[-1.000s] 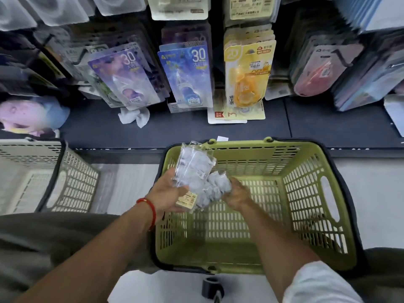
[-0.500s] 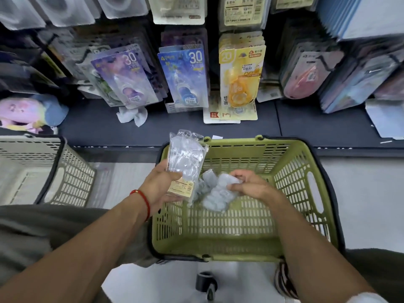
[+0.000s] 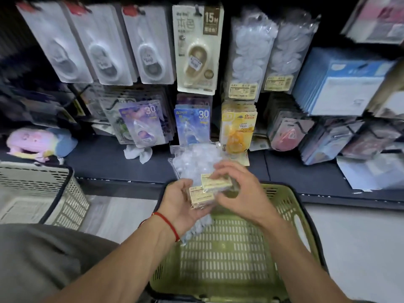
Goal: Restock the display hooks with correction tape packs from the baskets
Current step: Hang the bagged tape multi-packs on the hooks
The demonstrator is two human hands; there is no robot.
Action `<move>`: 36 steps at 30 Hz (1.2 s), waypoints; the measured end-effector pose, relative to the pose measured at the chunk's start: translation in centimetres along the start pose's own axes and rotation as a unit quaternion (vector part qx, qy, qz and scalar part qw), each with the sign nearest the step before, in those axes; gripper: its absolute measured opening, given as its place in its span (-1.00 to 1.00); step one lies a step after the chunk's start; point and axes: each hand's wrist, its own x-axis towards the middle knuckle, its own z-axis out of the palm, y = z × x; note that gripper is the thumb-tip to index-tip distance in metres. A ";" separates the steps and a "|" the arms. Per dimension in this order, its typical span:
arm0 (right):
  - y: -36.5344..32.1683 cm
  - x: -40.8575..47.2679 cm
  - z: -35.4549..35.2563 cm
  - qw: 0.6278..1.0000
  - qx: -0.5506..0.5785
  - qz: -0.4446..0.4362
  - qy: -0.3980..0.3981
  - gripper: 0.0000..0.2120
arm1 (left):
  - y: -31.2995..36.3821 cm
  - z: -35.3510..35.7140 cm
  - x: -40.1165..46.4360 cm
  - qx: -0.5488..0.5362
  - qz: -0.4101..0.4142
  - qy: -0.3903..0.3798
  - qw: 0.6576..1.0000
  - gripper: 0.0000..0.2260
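My left hand (image 3: 182, 201) and my right hand (image 3: 238, 189) together hold two clear correction tape packs (image 3: 194, 165) with yellow price labels, fanned one over the other above the far rim of the green basket (image 3: 290, 206). The left palm supports them from below; the right fingers pinch the upper label. Matching clear packs (image 3: 249, 55) hang on display hooks higher up the rack, right of a beige 15M tape card (image 3: 196, 49). The picture is blurred by motion.
A beige basket (image 3: 65, 206) stands at the left on the floor. Purple (image 3: 142, 123), blue (image 3: 192, 123) and yellow (image 3: 237, 125) tape cards hang in the lower row. A crumpled white scrap (image 3: 138, 153) and a pastel plush (image 3: 37, 142) lie on the dark shelf (image 3: 98, 158).
Both hands have lifted the packs up out of the green basket toward the shelf. The right hand brought its pack onto the left hand's one. The view tilted upward, showing the upper hooks.
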 end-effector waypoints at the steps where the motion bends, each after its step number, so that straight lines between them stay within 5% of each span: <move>1: 0.0 -0.1 1.2 1.000 -0.008 -0.001 -0.011 -0.68 | 0.2 -0.3 0.0 -0.014 -0.002 -0.014 1.000 -0.68; 5: 0.4 0.6 3.4 0.997 0.074 0.006 -0.016 -0.62 | 1.0 -1.5 -0.1 0.015 0.032 -0.046 0.998 -0.71; 9: 3.3 2.1 3.7 0.964 0.241 0.087 0.066 -0.72 | 1.9 -2.6 1.0 0.085 0.092 0.051 0.991 -0.68; 11: 7.2 2.0 4.4 0.973 0.117 0.167 0.108 -0.72 | 2.7 -3.5 1.4 0.102 0.122 0.092 0.983 -0.68; 14: 13.2 0.6 7.7 0.967 -0.109 0.216 -0.083 -0.74 | 3.4 -5.3 2.3 0.116 0.163 0.142 0.970 -0.72; 18: 17.3 -0.6 13.6 0.926 -0.235 0.118 -0.271 -0.41 | 2.9 -7.2 2.8 0.159 0.177 0.204 0.950 -0.72; 21: 18.5 -0.4 15.6 0.905 -0.300 0.096 -0.285 -0.33 | 2.4 -8.1 3.0 0.175 0.170 0.220 0.944 -0.57; 25: 18.5 -0.1 15.5 0.867 -0.385 0.115 -0.295 -0.44 | 2.1 -8.0 3.4 0.202 0.190 0.238 0.931 -0.60; 30: 19.3 -2.5 12.3 0.921 -0.155 0.285 -0.214 -0.81 | 1.3 -6.3 3.4 0.224 0.233 0.233 0.917 -0.67; 34: 17.0 -5.3 7.6 0.887 0.181 0.408 -0.118 -0.59 | -0.4 -4.6 2.6 0.255 0.264 0.215 0.905 -0.67; 36: 14.7 -5.6 5.5 0.879 0.250 0.402 -0.057 -0.48 | -0.9 -3.3 2.0 0.276 0.290 0.197 0.895 -0.63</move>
